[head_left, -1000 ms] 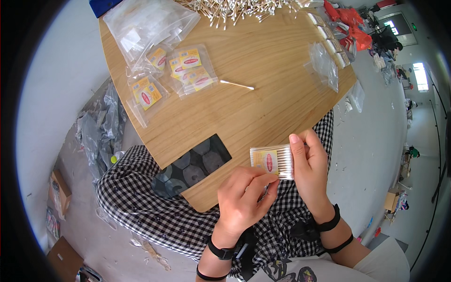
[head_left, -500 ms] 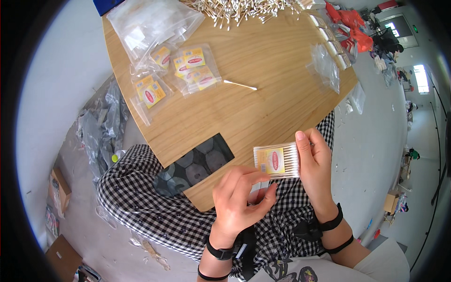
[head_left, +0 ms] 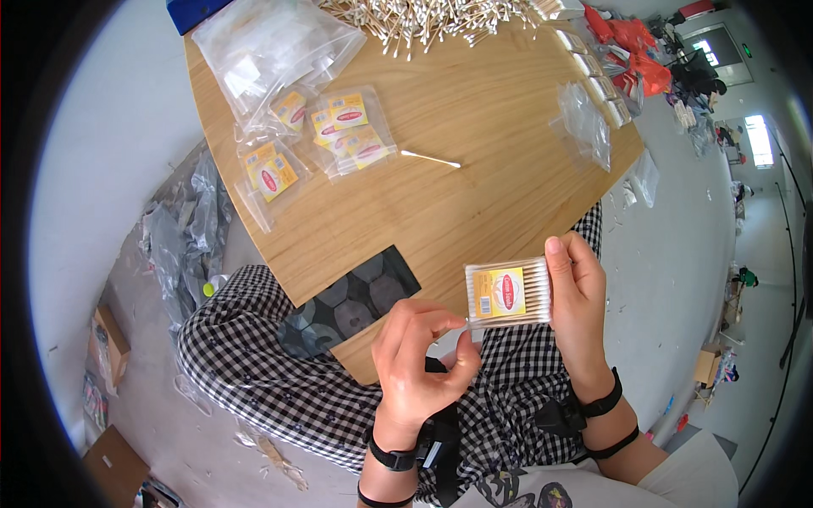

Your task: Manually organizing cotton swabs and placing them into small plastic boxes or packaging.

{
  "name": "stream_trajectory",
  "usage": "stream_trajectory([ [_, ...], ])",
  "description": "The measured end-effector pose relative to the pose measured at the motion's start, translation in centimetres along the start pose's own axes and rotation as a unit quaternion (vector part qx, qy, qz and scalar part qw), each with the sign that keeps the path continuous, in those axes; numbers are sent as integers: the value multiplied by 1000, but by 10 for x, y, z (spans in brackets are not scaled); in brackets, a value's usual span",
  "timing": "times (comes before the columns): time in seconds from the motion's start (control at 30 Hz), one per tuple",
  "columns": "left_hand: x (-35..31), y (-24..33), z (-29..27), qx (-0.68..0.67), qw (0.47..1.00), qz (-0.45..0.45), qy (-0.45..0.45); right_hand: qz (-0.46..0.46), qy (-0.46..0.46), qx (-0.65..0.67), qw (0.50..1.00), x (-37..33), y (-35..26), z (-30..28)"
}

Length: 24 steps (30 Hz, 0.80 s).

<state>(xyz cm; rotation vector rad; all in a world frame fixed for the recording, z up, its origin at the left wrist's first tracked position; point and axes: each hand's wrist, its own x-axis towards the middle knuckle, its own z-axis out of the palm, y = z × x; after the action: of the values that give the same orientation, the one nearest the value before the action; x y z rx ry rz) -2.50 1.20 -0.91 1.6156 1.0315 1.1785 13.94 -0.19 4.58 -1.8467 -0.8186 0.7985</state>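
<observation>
Packet of swabs (head_left: 533, 292), its yellow label (head_left: 508, 292) facing up, is held above the lap (head_left: 512, 360). The right hand (head_left: 578, 296) grasps its right edge between thumb and fingers, probably to steady it without covering the label. The left hand (head_left: 415, 360) has curled fingers at the lower left corner; whether they pinch it, I cannot tell. Loose swabs (head_left: 423, 21) heap along the surface's (head_left: 491, 110) far edge, presumably to free working room.

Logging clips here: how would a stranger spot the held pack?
Find the wooden table, then the right hand by its near edge. That hand holds a flat, clear pack; unlike the bagged labels, its yellow label sits against swabs.
</observation>
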Motion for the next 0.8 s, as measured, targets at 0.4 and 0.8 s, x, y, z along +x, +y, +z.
stream_trajectory([
  [0.4,-5,3,4,-266,927,-263,-23,-40,-6,-9,999,-4,1,2],
  [0.8,-1,8,2,-402,858,-318,-26,-108,39,-47,992,-4,0,1],
])
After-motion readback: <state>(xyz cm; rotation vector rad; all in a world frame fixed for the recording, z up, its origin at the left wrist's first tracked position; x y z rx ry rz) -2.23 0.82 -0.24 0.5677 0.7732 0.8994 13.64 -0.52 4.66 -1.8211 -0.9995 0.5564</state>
